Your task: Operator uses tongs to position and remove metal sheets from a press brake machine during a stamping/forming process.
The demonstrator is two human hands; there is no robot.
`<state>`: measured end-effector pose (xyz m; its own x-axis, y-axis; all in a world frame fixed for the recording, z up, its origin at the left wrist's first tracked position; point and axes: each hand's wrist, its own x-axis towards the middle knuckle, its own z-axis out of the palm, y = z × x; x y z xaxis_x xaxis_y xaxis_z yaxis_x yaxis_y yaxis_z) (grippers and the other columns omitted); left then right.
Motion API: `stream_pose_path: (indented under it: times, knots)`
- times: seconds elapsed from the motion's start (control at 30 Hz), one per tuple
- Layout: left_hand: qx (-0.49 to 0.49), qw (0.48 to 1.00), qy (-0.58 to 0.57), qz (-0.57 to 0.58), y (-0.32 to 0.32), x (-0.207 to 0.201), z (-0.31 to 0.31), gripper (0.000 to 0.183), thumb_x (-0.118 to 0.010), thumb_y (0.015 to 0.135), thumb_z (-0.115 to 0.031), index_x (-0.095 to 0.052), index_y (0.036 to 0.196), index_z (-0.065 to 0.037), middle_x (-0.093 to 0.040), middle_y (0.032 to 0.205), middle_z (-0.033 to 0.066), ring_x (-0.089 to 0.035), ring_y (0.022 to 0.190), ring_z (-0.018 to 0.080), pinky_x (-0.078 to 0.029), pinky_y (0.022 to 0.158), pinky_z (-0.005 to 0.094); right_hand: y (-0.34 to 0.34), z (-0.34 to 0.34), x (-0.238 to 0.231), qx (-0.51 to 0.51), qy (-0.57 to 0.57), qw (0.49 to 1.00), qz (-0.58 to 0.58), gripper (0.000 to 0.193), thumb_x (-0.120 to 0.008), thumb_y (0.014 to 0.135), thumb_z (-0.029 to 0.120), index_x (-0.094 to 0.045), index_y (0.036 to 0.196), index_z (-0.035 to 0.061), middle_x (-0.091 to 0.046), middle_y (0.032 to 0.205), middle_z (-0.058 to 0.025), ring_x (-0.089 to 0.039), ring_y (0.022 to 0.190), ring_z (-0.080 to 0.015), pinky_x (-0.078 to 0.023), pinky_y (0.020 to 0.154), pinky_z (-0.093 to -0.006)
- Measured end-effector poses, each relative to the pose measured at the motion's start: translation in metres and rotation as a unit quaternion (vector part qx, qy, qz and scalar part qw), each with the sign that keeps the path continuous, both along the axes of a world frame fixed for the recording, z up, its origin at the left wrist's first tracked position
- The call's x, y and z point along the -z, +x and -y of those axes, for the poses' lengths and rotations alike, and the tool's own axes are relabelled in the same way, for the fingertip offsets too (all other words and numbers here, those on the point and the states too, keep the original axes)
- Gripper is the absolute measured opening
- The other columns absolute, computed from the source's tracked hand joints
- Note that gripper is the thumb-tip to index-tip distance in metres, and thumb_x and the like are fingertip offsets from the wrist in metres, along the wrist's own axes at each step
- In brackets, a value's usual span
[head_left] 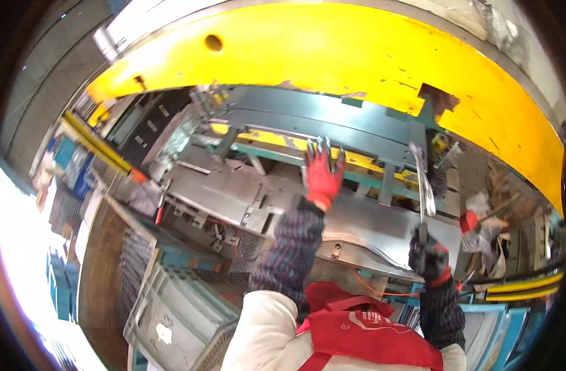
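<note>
My left hand [323,176], in a red glove with dark fingertips, reaches over the machine bed with its fingers spread and nothing in it. Below its fingertips runs a yellow and green bar [283,141] in front of a wide grey metal plate [308,111]. My right hand [428,256], in a dark glove with a red cuff, is closed around the dark handle of a long, shiny metal tool [426,191]. The tool points away from me; its exact kind is unclear. Left of that hand, thin metal sheets [363,242] lie on the near table [215,190].
A large yellow machine beam [332,43] spans the far side. Yellow guard bars stand at the left [97,145] and right [524,288]. A grey plastic crate [178,315] sits at lower left. At right is a red-topped object [468,221] beside clear plastic.
</note>
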<state>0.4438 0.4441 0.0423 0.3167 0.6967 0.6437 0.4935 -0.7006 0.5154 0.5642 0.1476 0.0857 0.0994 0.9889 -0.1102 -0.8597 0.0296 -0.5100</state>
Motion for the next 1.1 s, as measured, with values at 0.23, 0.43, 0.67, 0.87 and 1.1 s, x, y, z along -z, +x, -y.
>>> stream_pose_path:
  times: [0.23, 0.43, 0.67, 0.87, 1.1]
  knots:
    - [0.080, 0.849, -0.517, -0.069, -0.130, 0.177, 0.205, 0.041, -0.050, 0.074, -0.036, -0.052, 0.101, -0.004, -0.054, 0.097, 0.0165, -0.049, 0.093, 0.0290, -0.037, 0.081, 0.0333, -0.010, 0.115, 0.103, -0.076, -0.181, 0.961, 0.197, 0.025, -0.049, 0.078, 0.027, -0.051, 0.086, 0.0028, -0.055, 0.074, -0.0105, -0.054, 0.060, -0.0188, -0.045, 0.051, -0.0290]
    - [0.015, 0.777, -0.597, -0.200, -0.273, 0.351, 0.339, 0.041, -0.042, 0.076, -0.036, -0.053, 0.098, -0.003, -0.054, 0.098, 0.0147, -0.050, 0.092, 0.0279, -0.037, 0.079, 0.0349, -0.018, 0.178, 0.171, -0.204, -0.191, 0.853, 0.440, 0.019, -0.050, 0.076, 0.017, -0.054, 0.088, 0.0036, -0.056, 0.075, -0.0079, -0.055, 0.059, -0.0195, -0.046, 0.052, -0.0315]
    - [-0.133, 0.610, -0.774, -0.104, -0.326, 0.358, 0.361, 0.030, -0.051, 0.070, -0.027, -0.056, 0.091, -0.008, -0.057, 0.090, 0.0114, -0.054, 0.082, 0.0238, -0.041, 0.072, 0.0331, -0.046, 0.226, 0.267, -0.139, -0.091, 0.641, 0.750, 0.016, -0.052, 0.068, 0.018, -0.055, 0.078, 0.0055, -0.054, 0.067, -0.0094, -0.054, 0.059, -0.0262, -0.041, 0.050, -0.0346]
    - [0.041, 0.724, -0.638, -0.260, -0.350, 0.358, 0.321, 0.030, -0.050, 0.070, -0.027, -0.056, 0.092, -0.008, -0.057, 0.090, 0.0113, -0.054, 0.082, 0.0236, -0.041, 0.072, 0.0329, -0.102, 0.207, 0.222, -0.092, -0.145, 0.639, 0.749, 0.013, -0.053, 0.066, 0.016, -0.052, 0.070, 0.0042, -0.051, 0.068, -0.0137, -0.052, 0.065, -0.0307, -0.040, 0.053, -0.0354]
    - [0.092, 0.728, -0.602, -0.316, -0.357, 0.366, 0.302, 0.030, -0.050, 0.070, -0.026, -0.056, 0.093, -0.008, -0.057, 0.090, 0.0111, -0.054, 0.082, 0.0234, -0.041, 0.071, 0.0326, -0.110, 0.215, 0.253, -0.074, -0.112, 0.577, 0.806, 0.015, -0.054, 0.066, 0.019, -0.053, 0.073, 0.0057, -0.052, 0.071, -0.0160, -0.052, 0.068, -0.0331, -0.041, 0.056, -0.0386]
